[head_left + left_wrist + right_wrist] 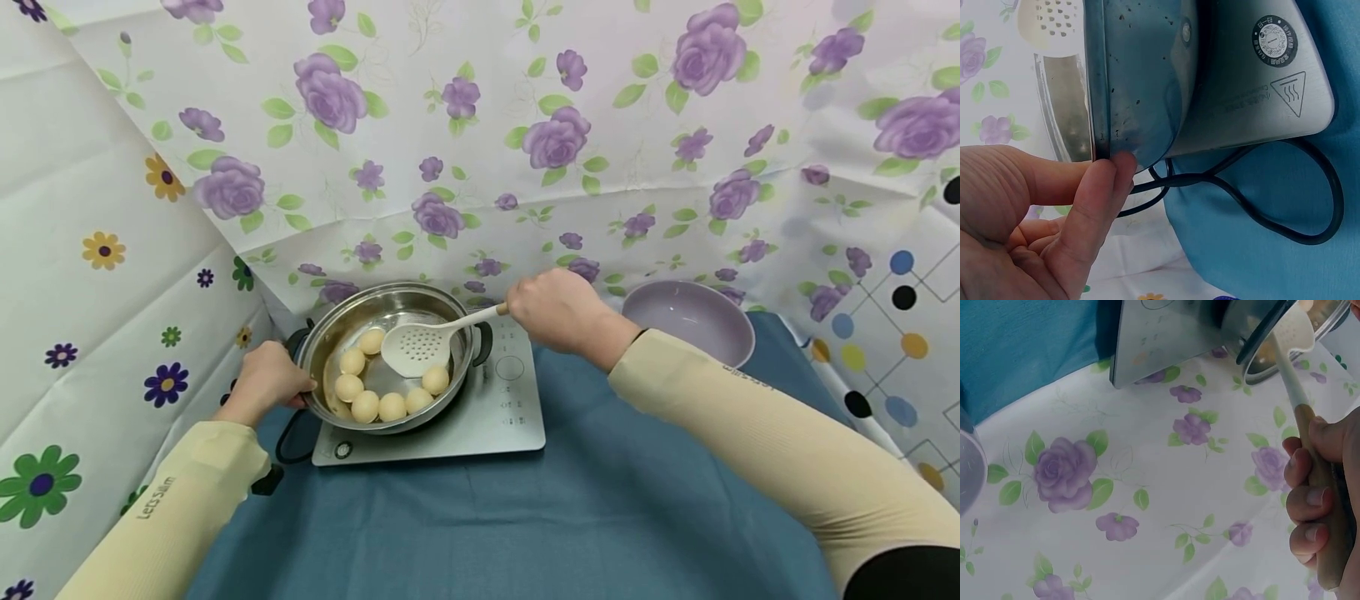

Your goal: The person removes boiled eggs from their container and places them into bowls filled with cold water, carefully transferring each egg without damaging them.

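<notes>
A steel pan (405, 427) sits on a silver induction cooktop (517, 417). Inside it, several pale round balls (365, 407) lie in a curve along the left and near wall. My left hand (268, 379) pinches the pan's left rim between thumb and fingertips, as the left wrist view shows up close. With curled fingers my right hand (558, 308) grips the wooden handle (1329, 531) of a white slotted skimmer (417, 348). The skimmer's perforated head is within the pan, right of the balls, and its shaft passes over the right rim beside the black side handle (483, 343).
A lilac bowl (686, 321) stands on the blue tablecloth (480, 525) to the right. A black power cord (1310, 237) loops by the cooktop's left corner. Floral sheeting (465, 150) rises close behind the pan, and more sheeting borders both sides.
</notes>
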Action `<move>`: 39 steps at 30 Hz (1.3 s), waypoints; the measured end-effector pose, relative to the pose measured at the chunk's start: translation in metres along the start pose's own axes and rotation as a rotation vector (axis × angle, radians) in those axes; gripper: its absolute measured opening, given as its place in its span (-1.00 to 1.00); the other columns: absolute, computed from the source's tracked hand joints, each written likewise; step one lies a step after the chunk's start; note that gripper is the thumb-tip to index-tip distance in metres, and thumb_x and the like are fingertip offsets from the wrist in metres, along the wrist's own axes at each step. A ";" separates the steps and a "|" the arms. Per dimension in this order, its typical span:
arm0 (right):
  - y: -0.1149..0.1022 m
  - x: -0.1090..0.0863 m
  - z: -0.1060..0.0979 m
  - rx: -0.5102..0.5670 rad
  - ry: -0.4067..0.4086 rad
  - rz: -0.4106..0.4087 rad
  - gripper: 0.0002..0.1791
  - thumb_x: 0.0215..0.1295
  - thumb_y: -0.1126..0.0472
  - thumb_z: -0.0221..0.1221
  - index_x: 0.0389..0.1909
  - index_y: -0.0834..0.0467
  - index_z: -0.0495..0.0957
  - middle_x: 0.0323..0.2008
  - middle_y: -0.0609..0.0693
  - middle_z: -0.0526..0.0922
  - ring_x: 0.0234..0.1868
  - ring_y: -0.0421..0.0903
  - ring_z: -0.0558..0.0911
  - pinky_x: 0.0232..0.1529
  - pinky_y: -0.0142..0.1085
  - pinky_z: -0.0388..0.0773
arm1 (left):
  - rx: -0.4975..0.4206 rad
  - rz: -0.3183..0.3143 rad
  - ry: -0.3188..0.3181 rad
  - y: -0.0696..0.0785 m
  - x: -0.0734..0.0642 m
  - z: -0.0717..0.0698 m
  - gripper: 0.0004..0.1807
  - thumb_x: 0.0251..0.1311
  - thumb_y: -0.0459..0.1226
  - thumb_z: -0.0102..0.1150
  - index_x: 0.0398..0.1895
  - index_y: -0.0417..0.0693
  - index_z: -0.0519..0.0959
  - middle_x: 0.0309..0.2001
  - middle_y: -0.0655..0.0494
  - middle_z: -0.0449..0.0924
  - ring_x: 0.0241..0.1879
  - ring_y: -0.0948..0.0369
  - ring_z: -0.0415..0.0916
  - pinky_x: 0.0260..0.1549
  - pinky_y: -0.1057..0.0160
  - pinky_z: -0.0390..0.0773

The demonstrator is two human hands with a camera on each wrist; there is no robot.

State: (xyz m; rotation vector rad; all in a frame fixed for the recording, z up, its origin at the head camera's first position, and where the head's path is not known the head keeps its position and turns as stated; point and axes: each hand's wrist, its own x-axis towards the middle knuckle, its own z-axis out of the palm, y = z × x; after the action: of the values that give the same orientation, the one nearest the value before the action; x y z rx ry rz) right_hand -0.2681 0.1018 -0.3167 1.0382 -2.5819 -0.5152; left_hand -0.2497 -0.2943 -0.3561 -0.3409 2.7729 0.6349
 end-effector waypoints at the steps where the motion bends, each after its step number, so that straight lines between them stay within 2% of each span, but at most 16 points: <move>1: 0.000 0.000 -0.001 0.008 -0.010 -0.003 -0.83 0.28 0.14 0.09 -0.40 0.11 0.58 -0.66 -0.04 0.44 -0.73 -0.18 0.34 -0.76 -0.32 0.23 | 0.003 0.000 0.002 0.000 0.000 0.000 -0.80 -0.01 -0.30 0.18 -0.53 -0.32 0.64 -0.73 0.00 0.62 -0.69 0.19 0.61 -0.64 0.23 0.47; 3: 0.001 0.000 -0.002 0.029 -0.031 -0.004 -0.83 0.29 0.13 0.07 -0.38 0.09 0.59 -0.66 -0.06 0.45 -0.72 -0.18 0.34 -0.75 -0.33 0.22 | 0.001 0.002 0.002 0.000 0.000 0.000 -0.80 -0.01 -0.29 0.19 -0.53 -0.32 0.64 -0.73 0.00 0.62 -0.69 0.19 0.61 -0.63 0.23 0.48; 9: 0.003 0.001 -0.005 0.104 -0.094 -0.014 -0.74 0.29 0.05 0.09 -0.06 -0.08 0.63 -0.54 -0.12 0.60 -0.72 -0.22 0.22 -0.77 -0.36 0.14 | -0.006 0.008 0.001 -0.002 0.000 0.002 -0.80 0.00 -0.30 0.20 -0.51 -0.33 0.64 -0.72 -0.01 0.62 -0.68 0.18 0.62 -0.59 0.21 0.53; 11: 0.004 0.001 -0.006 0.121 -0.098 -0.024 -0.72 0.29 0.03 0.09 -0.02 -0.12 0.62 -0.49 -0.13 0.64 -0.72 -0.21 0.19 -0.75 -0.35 0.12 | -0.004 0.010 0.001 -0.003 0.001 0.003 -0.80 0.01 -0.30 0.20 -0.50 -0.34 0.64 -0.72 -0.02 0.63 -0.68 0.18 0.62 -0.56 0.19 0.55; 15: 0.004 0.001 -0.007 0.144 -0.093 -0.036 -0.75 0.32 0.01 0.06 -0.11 -0.08 0.65 -0.52 -0.14 0.64 -0.73 -0.21 0.18 -0.72 -0.34 0.10 | -0.002 0.013 0.005 -0.004 0.003 0.004 -0.79 0.01 -0.31 0.20 -0.49 -0.36 0.63 -0.72 -0.03 0.62 -0.69 0.18 0.62 -0.56 0.20 0.56; 21: 0.004 0.000 -0.007 0.145 -0.122 -0.025 -0.73 0.31 -0.06 0.05 -0.27 -0.02 0.66 -0.69 -0.15 0.46 -0.73 -0.20 0.18 -0.72 -0.34 0.10 | 0.003 0.022 0.004 -0.005 0.003 0.005 -0.80 0.01 -0.32 0.19 -0.50 -0.36 0.63 -0.74 0.00 0.61 -0.69 0.19 0.62 -0.59 0.22 0.55; 26: 0.005 -0.001 -0.007 0.162 -0.154 -0.013 -0.76 0.27 -0.05 0.09 -0.26 -0.05 0.67 -0.68 -0.18 0.46 -0.71 -0.20 0.20 -0.71 -0.33 0.13 | 0.007 0.027 0.004 -0.005 0.003 0.005 -0.80 0.00 -0.32 0.18 -0.52 -0.36 0.62 -0.73 -0.02 0.62 -0.70 0.18 0.62 -0.57 0.18 0.57; 31: 0.006 -0.003 -0.007 0.197 -0.182 -0.003 -0.76 0.30 -0.05 0.06 -0.36 -0.06 0.66 -0.71 -0.15 0.44 -0.70 -0.19 0.23 -0.68 -0.31 0.16 | 0.000 0.019 0.002 -0.003 0.002 0.004 -0.80 0.00 -0.33 0.16 -0.49 -0.37 0.62 -0.72 -0.03 0.62 -0.69 0.19 0.61 -0.60 0.20 0.56; 39: 0.010 -0.003 -0.014 0.279 -0.261 0.059 -0.75 0.32 -0.04 0.03 -0.44 -0.04 0.57 -0.68 -0.11 0.44 -0.69 -0.17 0.29 -0.67 -0.31 0.20 | -0.002 0.005 -0.002 0.001 0.000 0.001 -0.78 0.03 -0.30 0.17 -0.43 -0.37 0.61 -0.71 -0.01 0.62 -0.69 0.20 0.61 -0.59 0.21 0.55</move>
State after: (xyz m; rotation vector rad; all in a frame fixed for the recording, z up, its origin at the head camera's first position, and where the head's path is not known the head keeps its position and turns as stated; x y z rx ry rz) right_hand -0.2665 0.1080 -0.3006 1.0349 -2.9720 -0.2972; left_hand -0.2501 -0.2933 -0.3568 -0.3342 2.7720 0.6394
